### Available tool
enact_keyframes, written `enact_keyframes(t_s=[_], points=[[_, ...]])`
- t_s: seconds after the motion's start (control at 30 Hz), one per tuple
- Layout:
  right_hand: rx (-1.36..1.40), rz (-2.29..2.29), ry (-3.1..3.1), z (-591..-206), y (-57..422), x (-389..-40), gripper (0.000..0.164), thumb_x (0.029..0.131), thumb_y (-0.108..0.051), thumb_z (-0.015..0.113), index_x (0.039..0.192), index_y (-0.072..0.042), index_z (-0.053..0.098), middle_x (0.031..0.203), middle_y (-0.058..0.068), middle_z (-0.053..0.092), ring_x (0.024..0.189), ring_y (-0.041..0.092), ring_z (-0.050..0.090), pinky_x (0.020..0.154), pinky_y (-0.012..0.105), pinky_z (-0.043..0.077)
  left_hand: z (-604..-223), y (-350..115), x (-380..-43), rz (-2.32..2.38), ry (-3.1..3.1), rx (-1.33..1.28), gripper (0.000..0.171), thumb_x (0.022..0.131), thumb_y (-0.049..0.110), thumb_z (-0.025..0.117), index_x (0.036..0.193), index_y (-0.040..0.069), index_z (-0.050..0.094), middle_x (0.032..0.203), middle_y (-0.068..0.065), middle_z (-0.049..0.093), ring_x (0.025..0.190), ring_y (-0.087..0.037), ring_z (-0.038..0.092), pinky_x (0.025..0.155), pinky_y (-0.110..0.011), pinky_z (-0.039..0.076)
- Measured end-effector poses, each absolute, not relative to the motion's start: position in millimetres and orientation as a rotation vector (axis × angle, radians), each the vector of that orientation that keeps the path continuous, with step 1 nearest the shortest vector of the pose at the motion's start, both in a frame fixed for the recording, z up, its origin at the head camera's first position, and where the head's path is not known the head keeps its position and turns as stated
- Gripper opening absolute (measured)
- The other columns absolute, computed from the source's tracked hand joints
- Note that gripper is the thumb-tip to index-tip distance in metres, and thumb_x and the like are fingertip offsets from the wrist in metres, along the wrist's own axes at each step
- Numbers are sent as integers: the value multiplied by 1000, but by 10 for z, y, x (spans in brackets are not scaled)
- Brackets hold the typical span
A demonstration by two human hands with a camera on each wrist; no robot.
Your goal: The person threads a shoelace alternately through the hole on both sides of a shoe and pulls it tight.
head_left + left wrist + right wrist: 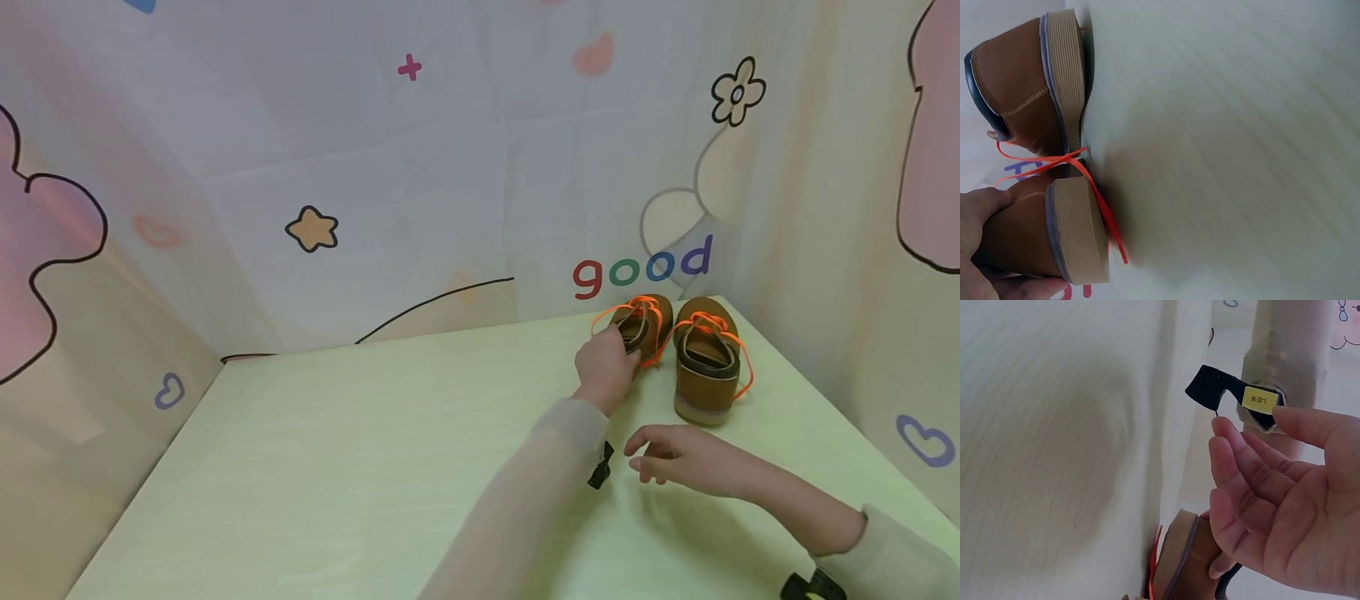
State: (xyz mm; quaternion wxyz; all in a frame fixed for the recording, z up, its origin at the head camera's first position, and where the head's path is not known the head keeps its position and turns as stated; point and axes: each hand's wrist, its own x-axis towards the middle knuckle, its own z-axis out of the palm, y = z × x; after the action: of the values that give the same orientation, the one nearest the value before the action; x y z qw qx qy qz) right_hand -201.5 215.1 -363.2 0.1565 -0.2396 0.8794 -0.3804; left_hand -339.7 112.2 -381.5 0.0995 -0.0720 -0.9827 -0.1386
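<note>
Two brown shoes with orange laces stand at the far right of the table. My left hand (603, 367) grips the left shoe (657, 319) by its heel end. In the left wrist view, thumb and fingers lie on either side of that shoe's brown heel (1019, 240), above the ribbed tan sole. Beside it is the right shoe (705, 392), its heel toward me and its orange lace (746, 367) hanging down one side. My right hand (686, 458) hovers nearer to me with loosely bent fingers and nothing in them, as the right wrist view also shows.
The pale green table (337, 467) extends to the left. A printed curtain (420, 192) rises behind it and at both sides, close behind the shoes. A black wrist device (601, 467) sits on the left sleeve, near my right fingertips in the head view.
</note>
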Motion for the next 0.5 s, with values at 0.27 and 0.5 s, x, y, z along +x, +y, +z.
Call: enact_keyframes(t_s=[0.27,0.5], points=[[-724,-1032,2503,-3545,2130,-2110,25,103,-23,60,114,-2,64,85,1,71,75,8,62,66,25,50,-3806,1139,-3396,-558,-2970,-180,51,92,50,74,132,19,66,109,6,77,97,-11,74,74,-26,58],[-740,-957,2525,-3468,2094,-2148,31,103,-27,60,121,-1,63,95,3,72,78,8,63,68,25,51,-3891,793,-3431,-1083,-2864,-535,68,90,38,77,148,12,51,139,-3,66,128,-19,63,104,-30,53]])
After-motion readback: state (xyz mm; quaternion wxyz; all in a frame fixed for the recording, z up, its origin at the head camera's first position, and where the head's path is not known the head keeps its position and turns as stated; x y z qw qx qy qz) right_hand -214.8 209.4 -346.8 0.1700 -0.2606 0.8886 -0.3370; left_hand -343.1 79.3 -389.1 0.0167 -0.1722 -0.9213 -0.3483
